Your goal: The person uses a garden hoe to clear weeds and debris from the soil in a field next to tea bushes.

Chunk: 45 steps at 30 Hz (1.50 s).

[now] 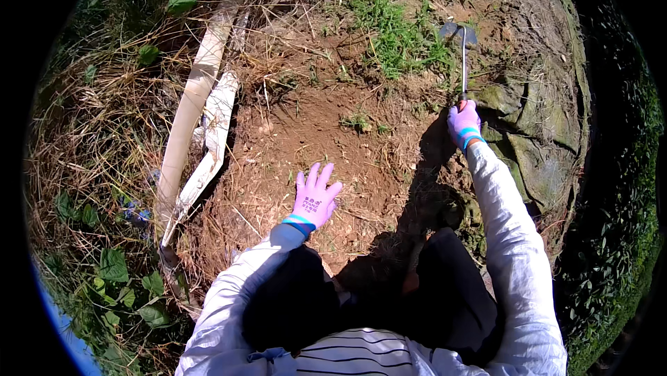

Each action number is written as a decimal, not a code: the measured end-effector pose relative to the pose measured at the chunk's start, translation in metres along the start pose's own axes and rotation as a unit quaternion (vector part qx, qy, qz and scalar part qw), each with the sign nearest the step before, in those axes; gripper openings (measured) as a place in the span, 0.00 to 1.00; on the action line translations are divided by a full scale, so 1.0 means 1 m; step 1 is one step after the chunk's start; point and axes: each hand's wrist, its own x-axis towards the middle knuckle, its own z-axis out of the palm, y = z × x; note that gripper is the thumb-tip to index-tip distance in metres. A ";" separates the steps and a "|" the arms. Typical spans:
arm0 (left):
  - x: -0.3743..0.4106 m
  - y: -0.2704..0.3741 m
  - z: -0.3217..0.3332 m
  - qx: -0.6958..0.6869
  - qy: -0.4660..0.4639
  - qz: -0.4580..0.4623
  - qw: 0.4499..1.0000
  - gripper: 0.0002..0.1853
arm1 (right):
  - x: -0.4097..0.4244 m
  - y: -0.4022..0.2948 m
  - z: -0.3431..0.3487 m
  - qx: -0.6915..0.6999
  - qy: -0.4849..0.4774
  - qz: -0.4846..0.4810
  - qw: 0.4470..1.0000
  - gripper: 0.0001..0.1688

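My right hand (463, 121), in a pink glove with a blue cuff, grips the handle of a small hand hoe (464, 71). Its thin metal shank runs away from me to a dark blade (470, 36), which rests at the right edge of a patch of green weeds (391, 37). Over the bare brown soil (333, 120) my left hand (313, 196) is spread, palm down, in a matching glove that bears printing. Nothing is in it. Whether its palm touches the ground I cannot tell. A small weed tuft (357, 121) grows beyond its fingers.
To the left lie a pale pole (188, 99) and a whitish, bent strip (216, 120) amid dry grass (114, 131). Crumpled, greenish ground fabric (542, 152) covers the right side, with a dark leafy hedge (615, 209) beyond. My bent knees are close below my hands.
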 end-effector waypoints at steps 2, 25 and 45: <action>0.001 0.008 -0.001 -0.013 0.029 -0.045 0.998 0.31 | -0.027 0.022 0.008 -0.046 -0.005 -0.028 0.999 0.17; -0.013 -0.022 -0.030 -0.169 0.125 -0.074 0.975 0.14 | -0.067 -0.004 -0.034 0.135 -0.125 0.075 0.980 0.10; -0.018 -0.022 -0.145 -0.103 0.138 -0.073 0.982 0.18 | 0.079 -0.084 -0.024 0.193 -0.005 0.082 0.978 0.14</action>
